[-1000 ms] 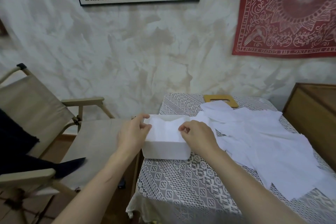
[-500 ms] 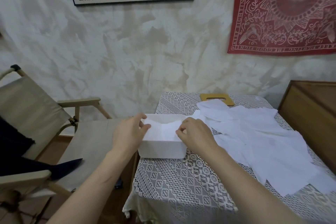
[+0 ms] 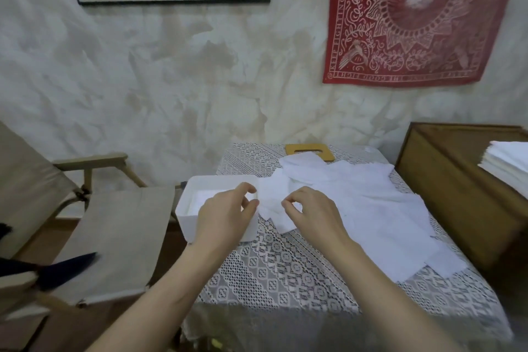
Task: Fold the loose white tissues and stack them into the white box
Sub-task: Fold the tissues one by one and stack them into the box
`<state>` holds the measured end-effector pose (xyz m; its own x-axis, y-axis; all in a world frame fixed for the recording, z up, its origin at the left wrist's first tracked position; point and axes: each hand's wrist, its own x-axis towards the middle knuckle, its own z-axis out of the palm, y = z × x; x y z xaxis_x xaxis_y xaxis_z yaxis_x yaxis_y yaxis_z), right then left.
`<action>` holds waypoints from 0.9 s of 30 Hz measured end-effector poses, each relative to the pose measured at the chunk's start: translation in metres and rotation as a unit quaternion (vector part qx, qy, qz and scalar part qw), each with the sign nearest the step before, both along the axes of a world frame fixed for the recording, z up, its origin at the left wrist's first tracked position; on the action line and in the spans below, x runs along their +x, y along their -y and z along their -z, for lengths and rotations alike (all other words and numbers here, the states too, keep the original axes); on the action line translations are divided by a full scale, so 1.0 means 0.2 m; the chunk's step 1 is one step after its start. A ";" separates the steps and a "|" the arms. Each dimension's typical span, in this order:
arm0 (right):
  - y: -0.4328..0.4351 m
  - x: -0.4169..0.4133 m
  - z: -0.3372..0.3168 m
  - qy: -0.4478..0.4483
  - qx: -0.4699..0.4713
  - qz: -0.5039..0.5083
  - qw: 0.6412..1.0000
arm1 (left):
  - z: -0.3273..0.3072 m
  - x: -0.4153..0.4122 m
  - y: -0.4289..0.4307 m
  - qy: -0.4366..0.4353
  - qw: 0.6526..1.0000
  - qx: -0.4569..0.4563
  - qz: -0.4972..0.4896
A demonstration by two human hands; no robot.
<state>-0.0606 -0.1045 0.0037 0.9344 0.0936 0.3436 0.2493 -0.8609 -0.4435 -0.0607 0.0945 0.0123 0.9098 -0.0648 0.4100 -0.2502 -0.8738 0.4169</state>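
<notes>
Lace table (image 3: 285,268): left hand (image 3: 225,218), right hand (image 3: 314,216) pinch tissue (image 3: 271,194) between them.

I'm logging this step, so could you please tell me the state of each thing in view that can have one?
white box: lid off, tissue inside.
wooden lid: off the box, flat at the far edge of the table, partly under tissues.
held tissue: not yet folded, pinched by both hands at the box's right edge.
loose tissues: unfolded, spread overlapping on the table.
left hand: pinching the held tissue.
right hand: pinching the held tissue.
</notes>
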 end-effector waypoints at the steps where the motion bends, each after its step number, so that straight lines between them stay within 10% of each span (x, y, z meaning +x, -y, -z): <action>1: 0.04 -0.01 0.00 -0.001 -0.009 0.005 1.000 | 0.00 -0.01 0.05 0.001 1.000 0.002 0.008; 27: 0.50 0.10 0.32 -0.069 -0.072 0.034 0.994 | 0.40 0.18 0.54 -0.023 0.993 0.077 0.092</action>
<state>-0.0413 -0.2046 -0.0607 0.9778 0.0670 0.1987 0.1330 -0.9308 -0.3405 -0.0240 -0.0136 -0.0677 0.8944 -0.2894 0.3412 -0.3946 -0.8696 0.2968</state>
